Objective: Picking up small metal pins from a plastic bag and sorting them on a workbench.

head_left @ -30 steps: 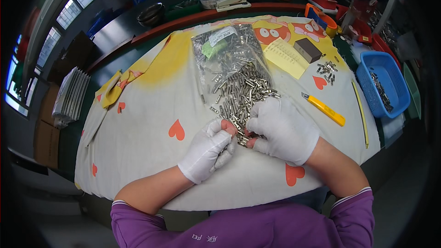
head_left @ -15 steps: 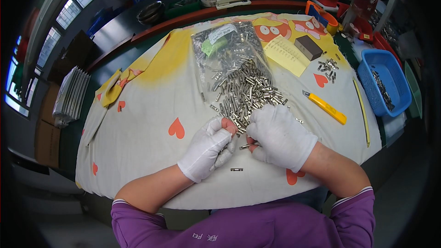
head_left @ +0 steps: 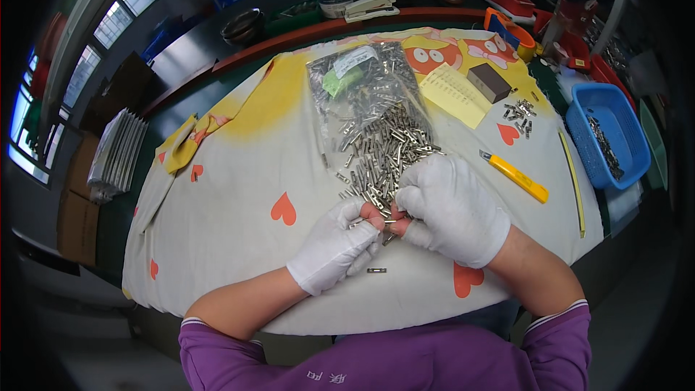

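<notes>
Bench clutter I see around the work

I see a yellow knife [head_left: 515, 176] beside a blue basket [head_left: 607, 135], a yellow sheet [head_left: 454, 94] touching a brown block [head_left: 490, 82], and a stapler [head_left: 371, 7] beyond the cloth [head_left: 232, 195].

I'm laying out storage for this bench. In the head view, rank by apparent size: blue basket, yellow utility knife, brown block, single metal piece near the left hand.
1. blue basket
2. yellow utility knife
3. brown block, farther off, so unsure against the knife
4. single metal piece

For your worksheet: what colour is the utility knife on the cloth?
Yellow; the utility knife shows best in the head view.
</notes>
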Action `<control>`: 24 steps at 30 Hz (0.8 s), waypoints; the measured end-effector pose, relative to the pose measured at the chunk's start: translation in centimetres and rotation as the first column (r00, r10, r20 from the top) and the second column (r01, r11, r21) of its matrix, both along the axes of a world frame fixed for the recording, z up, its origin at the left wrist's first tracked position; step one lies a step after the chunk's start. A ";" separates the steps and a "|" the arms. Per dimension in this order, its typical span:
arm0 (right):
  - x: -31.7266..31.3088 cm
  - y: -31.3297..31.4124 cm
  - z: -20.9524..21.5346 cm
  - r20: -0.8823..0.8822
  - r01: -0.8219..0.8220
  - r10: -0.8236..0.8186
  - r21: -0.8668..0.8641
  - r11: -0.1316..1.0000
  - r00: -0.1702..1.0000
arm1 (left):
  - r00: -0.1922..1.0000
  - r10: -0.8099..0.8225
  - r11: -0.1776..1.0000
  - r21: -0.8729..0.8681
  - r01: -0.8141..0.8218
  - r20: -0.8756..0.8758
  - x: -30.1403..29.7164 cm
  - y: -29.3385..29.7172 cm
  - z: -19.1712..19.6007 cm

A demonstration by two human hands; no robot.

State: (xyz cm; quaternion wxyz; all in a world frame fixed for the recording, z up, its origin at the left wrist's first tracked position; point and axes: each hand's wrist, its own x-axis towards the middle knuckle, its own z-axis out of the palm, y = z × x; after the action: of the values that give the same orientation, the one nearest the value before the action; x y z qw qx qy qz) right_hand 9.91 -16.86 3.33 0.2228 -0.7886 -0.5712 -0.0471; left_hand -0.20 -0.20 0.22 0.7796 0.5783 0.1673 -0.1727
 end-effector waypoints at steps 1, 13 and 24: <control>0.1 0.0 0.0 -0.002 -0.001 0.001 0.013 1.000 1.000 | 1.000 0.001 1.000 0.002 -0.001 0.002 0.0 0.0 0.0; 0.3 0.1 -0.2 -0.005 0.001 -0.001 0.105 0.994 1.000 | 0.998 0.070 0.997 -0.025 -0.070 -0.009 -0.1 -0.2 -0.4; 0.2 0.1 -0.3 -0.010 0.017 -0.016 0.122 0.992 1.000 | 0.998 0.057 0.998 -0.002 -0.057 -0.039 0.1 -0.3 -0.3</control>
State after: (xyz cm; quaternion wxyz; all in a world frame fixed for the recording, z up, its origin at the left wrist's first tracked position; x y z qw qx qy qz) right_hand 10.15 -16.74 3.00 0.2729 -0.7783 -0.5598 -0.0804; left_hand -0.12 -0.51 -0.09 0.7817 0.5685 0.1985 -0.1620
